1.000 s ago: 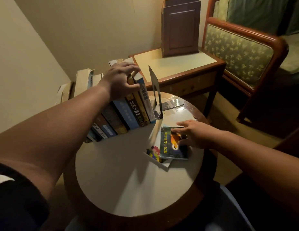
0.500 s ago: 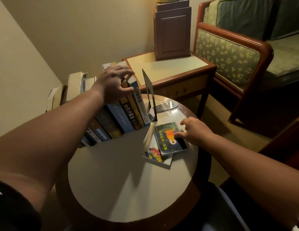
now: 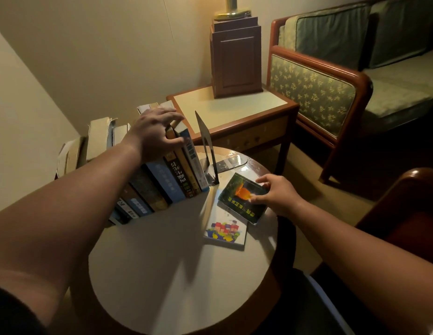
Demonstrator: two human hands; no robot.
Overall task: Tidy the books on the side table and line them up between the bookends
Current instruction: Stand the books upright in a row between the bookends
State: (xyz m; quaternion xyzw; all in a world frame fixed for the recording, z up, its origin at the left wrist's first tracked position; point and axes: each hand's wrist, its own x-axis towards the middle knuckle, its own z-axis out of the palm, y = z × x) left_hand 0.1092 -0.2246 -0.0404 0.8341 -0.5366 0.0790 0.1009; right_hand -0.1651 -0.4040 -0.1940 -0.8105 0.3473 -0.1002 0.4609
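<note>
A row of upright books [image 3: 162,187] leans left along the far side of the round side table [image 3: 167,274]. My left hand [image 3: 155,134] grips the tops of the rightmost books in that row. Just right of them stands a dark metal bookend [image 3: 207,146], a small gap away. A dark book with an orange picture [image 3: 243,198] is tilted up at its right edge, and my right hand [image 3: 274,195] pinches that edge. Under it lies a flat white book with coloured blocks [image 3: 225,229]. A left bookend is not visible.
A square wooden end table [image 3: 234,110] with a dark wooden lamp base [image 3: 236,59] stands behind the round table. A green patterned armchair [image 3: 331,88] is at the right. Another dark wooden chair arm [image 3: 408,189] sits at the near right. The wall runs close on the left.
My right hand has moved from resting on the dark book's cover to gripping its right edge and lifting it, turning it off the white book. My left hand stays on the row.
</note>
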